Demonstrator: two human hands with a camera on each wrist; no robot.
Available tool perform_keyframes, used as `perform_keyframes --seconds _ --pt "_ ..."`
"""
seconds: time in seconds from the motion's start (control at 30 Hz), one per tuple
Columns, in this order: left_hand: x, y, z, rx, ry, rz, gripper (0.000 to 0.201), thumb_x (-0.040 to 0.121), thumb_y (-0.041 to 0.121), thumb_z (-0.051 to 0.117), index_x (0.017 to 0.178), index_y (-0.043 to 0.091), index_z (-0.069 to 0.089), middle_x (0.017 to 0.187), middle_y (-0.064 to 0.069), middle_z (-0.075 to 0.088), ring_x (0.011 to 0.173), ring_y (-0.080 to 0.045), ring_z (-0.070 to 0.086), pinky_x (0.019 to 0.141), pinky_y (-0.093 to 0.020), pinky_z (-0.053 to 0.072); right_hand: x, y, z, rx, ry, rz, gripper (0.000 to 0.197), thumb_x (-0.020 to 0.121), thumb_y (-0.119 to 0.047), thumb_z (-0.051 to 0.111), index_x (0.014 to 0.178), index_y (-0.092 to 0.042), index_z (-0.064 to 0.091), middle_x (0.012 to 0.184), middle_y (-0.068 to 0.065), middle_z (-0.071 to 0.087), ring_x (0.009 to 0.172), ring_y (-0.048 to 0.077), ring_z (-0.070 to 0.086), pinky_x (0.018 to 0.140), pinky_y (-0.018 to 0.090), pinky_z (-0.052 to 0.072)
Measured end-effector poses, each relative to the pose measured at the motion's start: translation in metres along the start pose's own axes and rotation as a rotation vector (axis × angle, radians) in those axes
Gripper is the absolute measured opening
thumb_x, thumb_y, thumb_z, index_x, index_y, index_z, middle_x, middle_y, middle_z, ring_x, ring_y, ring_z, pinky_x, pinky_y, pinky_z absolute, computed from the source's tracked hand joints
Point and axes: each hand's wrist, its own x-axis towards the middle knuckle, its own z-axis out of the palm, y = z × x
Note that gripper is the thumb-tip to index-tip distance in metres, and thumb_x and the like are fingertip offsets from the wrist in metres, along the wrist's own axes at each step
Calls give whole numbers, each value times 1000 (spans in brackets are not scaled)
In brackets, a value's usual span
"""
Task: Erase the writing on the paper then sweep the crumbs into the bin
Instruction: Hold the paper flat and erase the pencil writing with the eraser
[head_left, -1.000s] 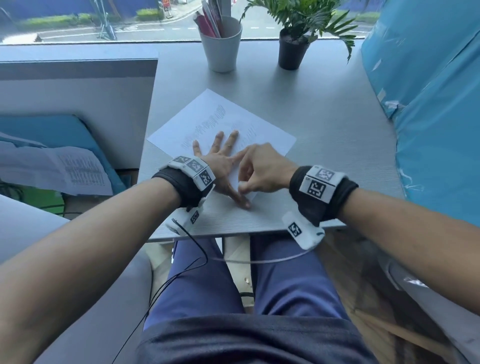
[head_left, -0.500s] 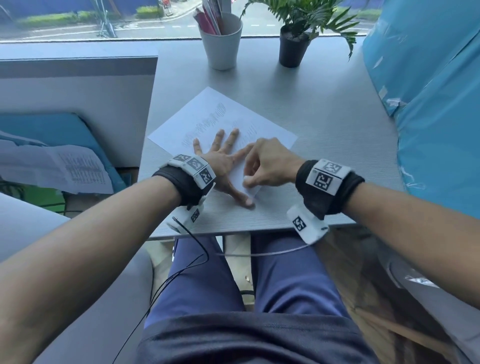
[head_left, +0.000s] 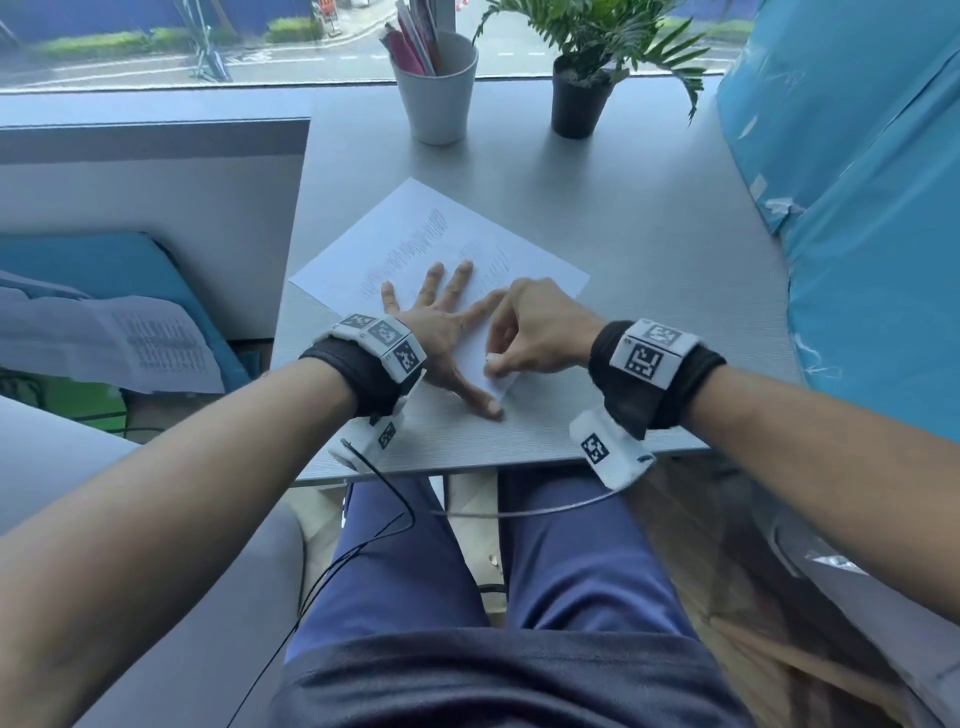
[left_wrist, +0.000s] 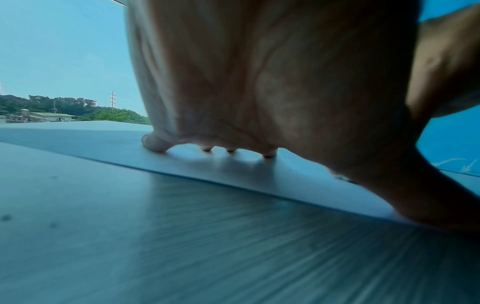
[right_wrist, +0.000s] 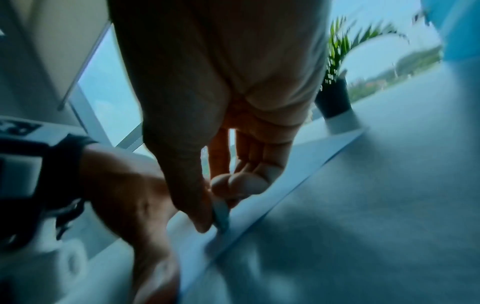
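A white sheet of paper (head_left: 415, 234) with faint pencil lines lies slanted on the grey table (head_left: 649, 249). My left hand (head_left: 441, 322) lies flat on it with spread, straight fingers (left_wrist: 155, 144) pressing the sheet (left_wrist: 233, 170) down. My right hand (head_left: 535, 332) pinches a small white eraser (head_left: 491, 358) between thumb and fingertips, its tip against the paper near the sheet's near corner, right beside my left thumb. The right wrist view shows the eraser (right_wrist: 221, 214) touching the paper (right_wrist: 259, 205), blurred. I see no crumbs and no bin.
A grey cup (head_left: 439, 88) full of pens and a potted plant (head_left: 582, 98) stand at the table's far edge by the window. Blue plastic sheeting (head_left: 857, 208) rises along the right side. A grey partition (head_left: 156, 182) borders the left. The table's near edge is just under my wrists.
My right hand with the eraser has slid a little right and toward me along the paper's near corner. The left hand has stayed flat on the sheet.
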Motion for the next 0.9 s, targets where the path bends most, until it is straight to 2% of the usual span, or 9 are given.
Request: perform_keyframes --seconds 0.13,0.27,0.43,0.53,0.6,0.67,0.73,0.83,0.9 --pt "0 -2 2 0 25 24 148 32 96 65 145 57 -22 156 6 -40 142 -28 -38 103 -79 -13 19 23 -27 41 191 115 15 68 -22 82 79 -12 79 70 0 72 47 -5 54 49 8 40" --pt "-3 -7 4 17 42 71 140 40 99 58 147 55 -21 157 5 -38 143 -27 -37 105 -77 -14 28 47 -38 104 215 214 20 74 -28 79 86 -13 77 78 -1 70 69 8 61 56 14 43" --pt "-7 -12 -9 96 77 5 118 74 88 42 157 25 -15 162 -3 -28 150 -23 -21 113 -68 -12 35 51 -39 92 154 231 18 76 -30 80 88 -17 75 85 -1 68 81 13 62 70 21 43" --pt "-14 -2 1 191 187 276 83 97 65 27 158 20 -9 163 0 -23 151 -17 -18 120 -56 -10 34 53 -39 101 159 205 19 77 -29 80 89 -16 75 84 0 67 80 13 60 72 21 42" --pt "-20 10 16 230 112 548 69 103 54 22 159 25 -7 164 6 -20 150 -13 -19 121 -46 -13 34 54 -39 116 156 201 18 76 -29 80 88 -16 75 82 -1 67 77 13 60 70 21 43" --pt "-22 14 25 222 23 666 66 103 53 21 159 30 -6 164 11 -19 150 -10 -20 119 -40 -17 35 55 -39 134 146 210 17 76 -29 80 87 -17 75 82 -1 69 74 12 61 65 20 44" --pt "-16 4 19 209 19 621 66 102 57 19 158 33 -7 163 12 -20 149 -10 -21 119 -39 -17 37 54 -40 137 134 210 16 75 -28 81 85 -17 75 83 1 71 70 11 61 58 18 45" --pt "-2 -24 -3 211 81 320 79 92 70 11 156 31 -13 162 6 -24 150 -15 -19 121 -43 -13 37 53 -42 147 126 208 15 75 -26 81 84 -16 75 81 2 72 64 9 62 52 16 44" --pt "2 -28 -13 265 136 256 88 88 75 9 157 24 -14 162 1 -22 151 -16 -16 122 -43 -11 37 53 -42 162 128 212 14 75 -25 81 84 -16 75 78 1 71 63 8 62 51 15 43"
